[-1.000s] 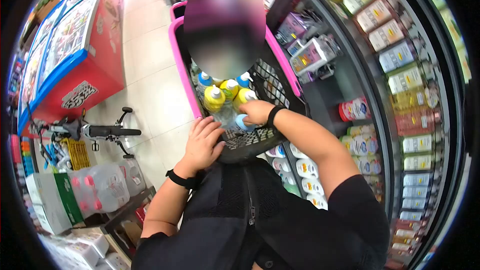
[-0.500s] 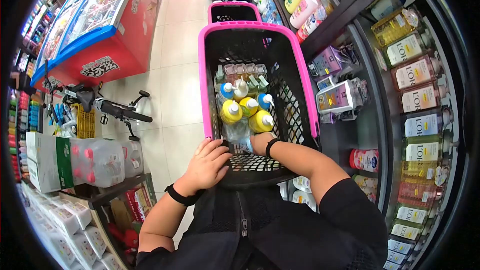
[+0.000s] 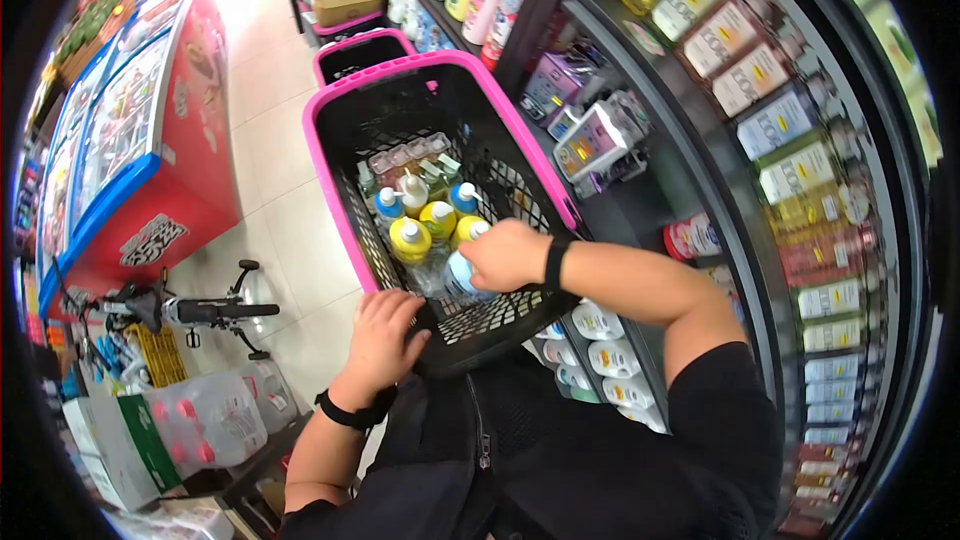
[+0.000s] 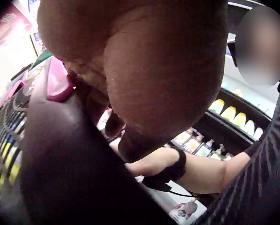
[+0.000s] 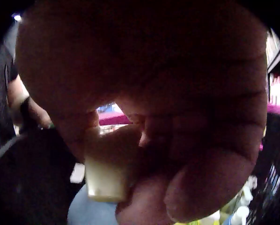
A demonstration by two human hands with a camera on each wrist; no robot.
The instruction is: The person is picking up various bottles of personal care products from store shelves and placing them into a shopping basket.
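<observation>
My right hand (image 3: 508, 252) pinches the pale pump top (image 5: 109, 164) of a light blue pump bottle (image 3: 464, 280) at the near end of a black shopping basket with a pink rim (image 3: 337, 195). The right wrist view shows the bottle's blue shoulder just below my fingers. My left hand (image 3: 378, 335) rests on the basket's near left corner, its fingers laid over the edge. Yellow pump bottles (image 3: 410, 240) and blue-topped pump bottles (image 3: 389, 204) stand packed beyond the light blue one. Small clear-capped bottles (image 3: 410, 151) line up behind them.
Shelves of boxed bottles (image 3: 800, 178) run along the right side. To the left are a red and blue freezer (image 3: 170, 195), a small bicycle (image 3: 215, 312) and packs of large water bottles (image 3: 205, 422). A second basket (image 3: 360, 55) stands beyond mine.
My right hand has come up from lower in the basket, and more of the light blue pump bottle shows beneath it. My left hand stays at the basket's corner. The head view has swung.
</observation>
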